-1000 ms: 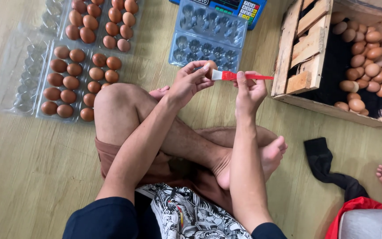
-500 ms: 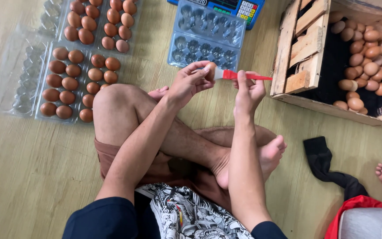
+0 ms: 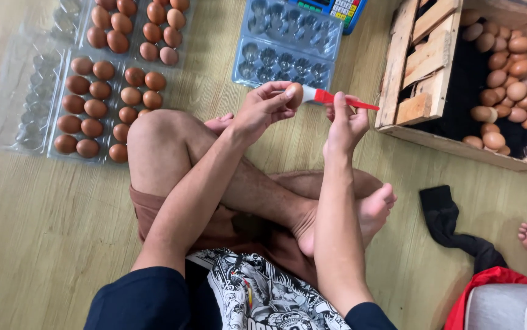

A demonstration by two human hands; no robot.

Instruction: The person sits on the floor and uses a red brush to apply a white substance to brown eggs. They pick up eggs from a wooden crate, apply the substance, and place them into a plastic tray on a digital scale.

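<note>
I am holding a brown egg in my left hand near the top middle, fingers closed gently round its sides because it looks light and easy to crack, while my right hand is gripping a red brush touching it.

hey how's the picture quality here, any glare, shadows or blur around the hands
Head view: even, soft light and sharp focus; left hand with the egg and right hand with the red brush show no blur; mild glare on the clear trays; faint shadows on the floor; slight wide-angle bending at the crate.
</note>
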